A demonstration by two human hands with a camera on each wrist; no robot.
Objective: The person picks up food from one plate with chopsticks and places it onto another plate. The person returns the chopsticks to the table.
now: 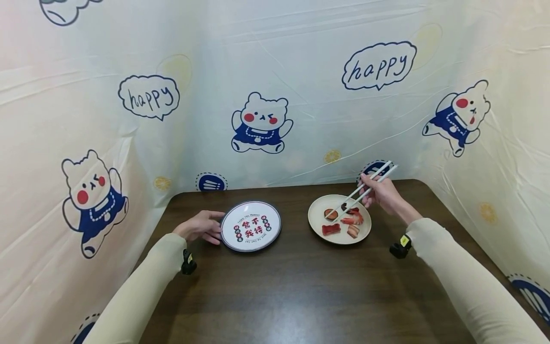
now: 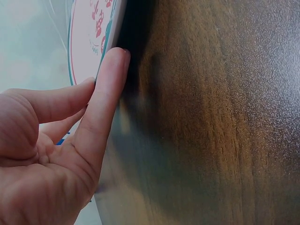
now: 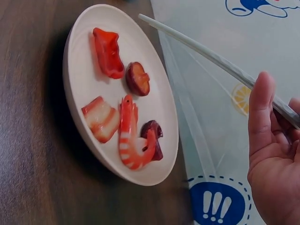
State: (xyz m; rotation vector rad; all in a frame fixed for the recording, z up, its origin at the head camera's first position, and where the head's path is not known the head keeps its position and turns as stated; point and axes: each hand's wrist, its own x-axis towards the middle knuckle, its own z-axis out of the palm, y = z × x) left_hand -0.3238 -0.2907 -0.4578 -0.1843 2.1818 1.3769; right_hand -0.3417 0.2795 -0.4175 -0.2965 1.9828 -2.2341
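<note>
On the left, my left hand holds the rim of a white plate with a dark blue edge and red characters. In the left wrist view, the thumb and fingers meet at that plate's rim. My right hand grips a pair of pale chopsticks, tips pointing over a cream plate. That plate bears a shrimp, a mushroom piece, a red piece, a striped meat-like slice and a dark purple piece. Nothing shows between the chopstick tips.
Both plates stand on a dark brown wooden table, near its back edge. A pale cloth printed with bears hangs behind and at both sides. Black devices, such as the right wrist camera, are worn on both wrists.
</note>
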